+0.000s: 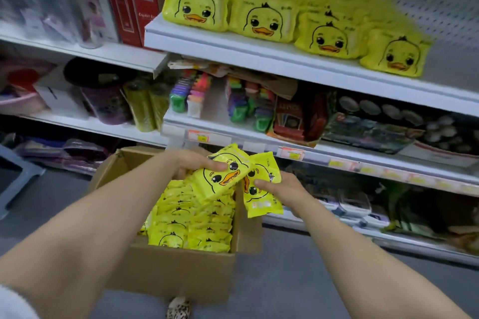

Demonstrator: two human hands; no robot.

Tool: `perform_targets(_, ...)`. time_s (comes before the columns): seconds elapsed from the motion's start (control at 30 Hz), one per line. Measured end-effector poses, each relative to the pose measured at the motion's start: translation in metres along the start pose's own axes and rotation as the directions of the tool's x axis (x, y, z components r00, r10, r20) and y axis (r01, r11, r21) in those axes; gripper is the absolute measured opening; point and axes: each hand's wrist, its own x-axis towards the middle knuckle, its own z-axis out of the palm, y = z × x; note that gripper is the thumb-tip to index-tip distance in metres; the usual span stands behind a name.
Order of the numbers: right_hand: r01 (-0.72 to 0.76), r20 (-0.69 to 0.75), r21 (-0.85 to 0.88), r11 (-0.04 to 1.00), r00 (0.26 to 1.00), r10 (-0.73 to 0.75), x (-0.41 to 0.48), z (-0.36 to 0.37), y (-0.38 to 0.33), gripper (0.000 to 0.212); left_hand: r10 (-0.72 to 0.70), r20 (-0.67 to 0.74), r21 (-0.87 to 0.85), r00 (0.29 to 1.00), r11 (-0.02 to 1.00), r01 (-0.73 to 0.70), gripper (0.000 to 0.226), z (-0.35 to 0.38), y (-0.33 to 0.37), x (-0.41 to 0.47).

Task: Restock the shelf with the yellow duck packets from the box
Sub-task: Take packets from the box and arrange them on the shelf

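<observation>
An open cardboard box point(178, 272) on the floor holds several yellow duck packets point(197, 225) stacked inside. Above it my left hand point(197, 163) grips a bunch of duck packets point(220, 179), thumb on the printed duck face. My right hand point(280, 186) pinches another duck packet point(261, 204) that hangs upright beside the first bunch, touching it. The top white shelf point(259, 57) carries rows of the same duck packets point(261, 18), stepping lower toward the right.
Red boxes point(132, 5) stand left of the duck rows. The shelf below holds colourful small packs point(197, 93) and a red card box point(290, 116). Bare shelf surface shows at the far right of the top shelf point(451, 67). A grey stool point(18, 173) stands at the left.
</observation>
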Motion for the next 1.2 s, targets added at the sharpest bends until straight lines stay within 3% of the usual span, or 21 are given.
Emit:
perform_targets(0.13,0.062,-0.006,-0.043,0.997,0.998,-0.062,-0.038,-0.08,0.012,0.015,0.066,-0.12,0.144,0.991,0.988,-0.048,0.043,0.067,0.057,-0.013)
perform_targets(0.3,0.129,-0.073,-0.088,0.988,0.988,-0.135,-0.077,-0.187,0.021,0.011,0.217,-0.097,0.33,0.971,0.928,-0.175,0.034,0.152,0.137,-0.019)
perform_targets(0.37,0.156,-0.131,-0.111,0.982,0.977,-0.17,-0.088,-0.226,0.026,0.012,0.278,-0.12,0.389,0.953,0.896,-0.212,0.047,0.183,0.163,-0.018)
perform_targets(0.47,0.189,-0.183,-0.124,0.974,0.96,-0.21,-0.102,-0.28,0.036,0.013,0.362,-0.133,0.47,0.923,0.842,-0.262,0.101,0.22,0.194,-0.006)
perform_targets(0.6,0.25,-0.219,-0.094,0.964,0.939,-0.265,-0.127,-0.338,0.045,0.011,0.421,-0.126,0.45,0.898,0.831,-0.326,0.076,0.274,0.226,-0.008)
perform_targets(0.67,0.276,-0.252,-0.066,0.959,0.925,-0.283,-0.137,-0.36,0.048,0.011,0.444,-0.128,0.48,0.887,0.81,-0.336,0.1,0.293,0.241,-0.012)
perform_targets(0.8,0.337,-0.304,0.02,0.941,0.899,-0.315,-0.147,-0.394,0.053,0.019,0.456,-0.138,0.502,0.879,0.798,-0.335,0.117,0.319,0.275,-0.005)
perform_targets(0.83,0.347,-0.311,0.022,0.938,0.894,-0.323,-0.15,-0.4,0.055,0.02,0.457,-0.147,0.506,0.877,0.797,-0.331,0.113,0.326,0.283,-0.003)
perform_targets(1.0,0.355,-0.349,-0.008,0.935,0.875,-0.335,-0.162,-0.427,0.065,0.021,0.423,-0.136,0.453,0.896,0.831,-0.324,0.043,0.362,0.314,0.007)
perform_targets(1.2,0.37,-0.399,0.019,0.929,0.855,-0.332,-0.154,-0.462,0.061,0.027,0.439,-0.152,0.402,0.885,0.846,-0.351,0.034,0.394,0.354,0.037)
